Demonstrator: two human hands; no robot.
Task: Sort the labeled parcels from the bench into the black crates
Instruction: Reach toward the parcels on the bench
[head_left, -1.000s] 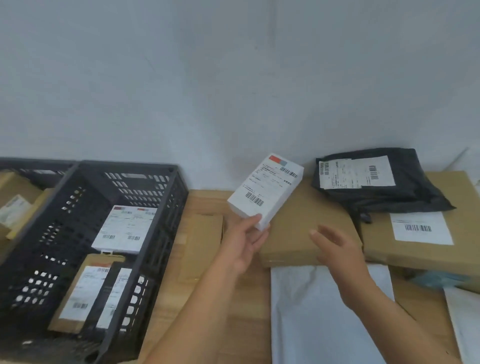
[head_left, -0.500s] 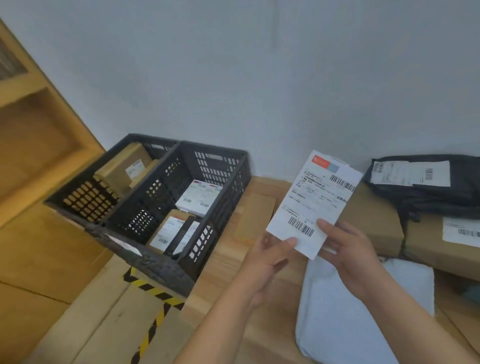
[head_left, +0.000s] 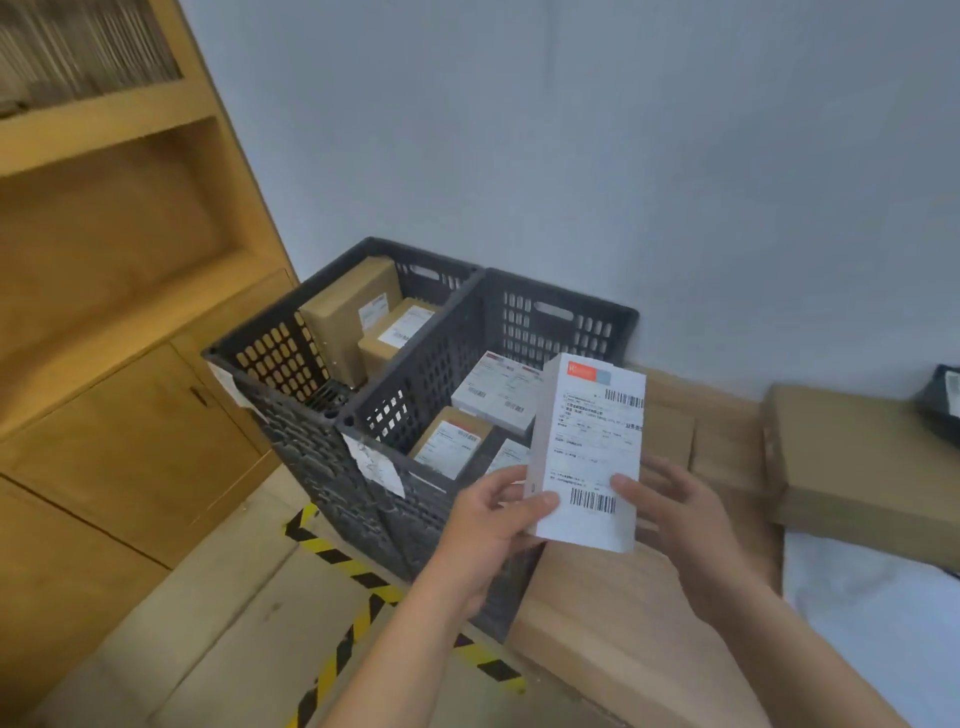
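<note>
A white box parcel with a barcode label stands upright in both my hands, just right of the near crate's edge. My left hand grips its lower left corner with the thumb on the label. My right hand holds its lower right edge, thumb on the front. Two black crates stand side by side at the bench's left end: the right crate holds several labeled parcels, and the left crate holds two brown boxes.
A flat brown carton and a white mailer lie on the wooden bench at right. A black bag shows at the right edge. Wooden cabinets stand at left. Yellow-black floor tape runs below the crates.
The view has swung left and down toward the crates. The white box has come to the right crate's edge and turned more upright, with both hands still on it.
</note>
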